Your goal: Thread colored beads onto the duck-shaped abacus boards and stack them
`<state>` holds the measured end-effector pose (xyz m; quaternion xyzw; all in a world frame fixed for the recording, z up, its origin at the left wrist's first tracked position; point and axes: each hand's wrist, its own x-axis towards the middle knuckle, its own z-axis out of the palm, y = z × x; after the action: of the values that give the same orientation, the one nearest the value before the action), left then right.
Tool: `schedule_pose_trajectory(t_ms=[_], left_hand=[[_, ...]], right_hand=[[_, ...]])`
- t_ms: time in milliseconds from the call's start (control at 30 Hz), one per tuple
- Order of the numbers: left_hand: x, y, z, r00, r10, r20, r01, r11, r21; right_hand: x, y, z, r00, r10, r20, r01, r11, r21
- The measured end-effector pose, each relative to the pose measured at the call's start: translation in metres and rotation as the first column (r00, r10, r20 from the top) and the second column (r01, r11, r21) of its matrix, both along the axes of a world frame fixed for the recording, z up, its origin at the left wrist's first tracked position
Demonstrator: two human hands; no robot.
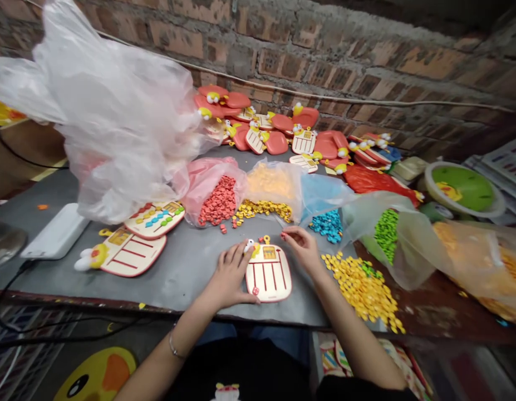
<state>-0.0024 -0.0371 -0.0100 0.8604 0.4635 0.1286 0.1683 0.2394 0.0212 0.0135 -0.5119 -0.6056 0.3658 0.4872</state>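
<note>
A cream toy board (269, 281) with red slots and a yellow duck-like head lies flat on the grey table in front of me. My left hand (232, 277) grips its left side, fingers near the head and thumb along the bottom edge. One red piece (255, 291) sits at the lower end of the leftmost slot. Just beyond the board's upper right corner, my right hand (301, 245) pinches a small red piece (283, 236) between thumb and fingertips. Another small red piece (261, 240) is by the board's top edge.
Bags of red (218, 203), yellow (264, 209), blue (327, 225) and green pieces (386, 234) lie open beyond my hands. Loose yellow pieces (364, 287) spread at right. Other boards (132, 253) lie left, near a white power bank (57, 231). Red-backed boards (276, 142) pile against the brick wall.
</note>
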Motion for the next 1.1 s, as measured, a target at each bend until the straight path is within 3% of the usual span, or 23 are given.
schedule_pose_trajectory(t_ms=[133, 300, 467, 633, 867, 967, 1100], left_hand=[[-0.001, -0.001, -0.001, 0.998, -0.062, -0.033, 0.064, 0.996, 0.063], [-0.001, 0.000, -0.001, 0.994, -0.085, -0.066, 0.091, 0.991, 0.097], [0.001, 0.000, 0.000, 0.998, -0.018, -0.054, 0.021, 0.998, 0.062], [0.002, 0.000, 0.003, 0.998, 0.008, -0.064, -0.007, 1.000, 0.014], [-0.001, 0.005, 0.006, 0.999, -0.031, -0.036, 0.028, 0.996, -0.082], [-0.003, 0.007, 0.007, 0.998, -0.060, 0.006, 0.060, 0.992, -0.108], [-0.005, 0.008, 0.008, 0.995, -0.080, 0.052, 0.086, 0.986, -0.140]], right_hand=[[0.011, -0.027, -0.007, 0.965, 0.039, 0.260, -0.064, 0.994, 0.087], [0.010, -0.027, -0.018, 0.867, 0.086, 0.490, -0.210, 0.956, 0.203], [0.008, -0.026, -0.020, 0.757, 0.069, 0.650, -0.278, 0.934, 0.224], [0.007, -0.039, -0.018, 0.791, 0.059, 0.609, -0.227, 0.952, 0.203], [0.013, -0.049, -0.006, 0.843, 0.206, 0.498, -0.231, 0.973, -0.010], [0.017, -0.039, 0.000, 0.855, 0.302, 0.422, -0.269, 0.953, -0.136], [0.023, -0.026, 0.000, 0.846, 0.451, 0.285, -0.382, 0.885, -0.268]])
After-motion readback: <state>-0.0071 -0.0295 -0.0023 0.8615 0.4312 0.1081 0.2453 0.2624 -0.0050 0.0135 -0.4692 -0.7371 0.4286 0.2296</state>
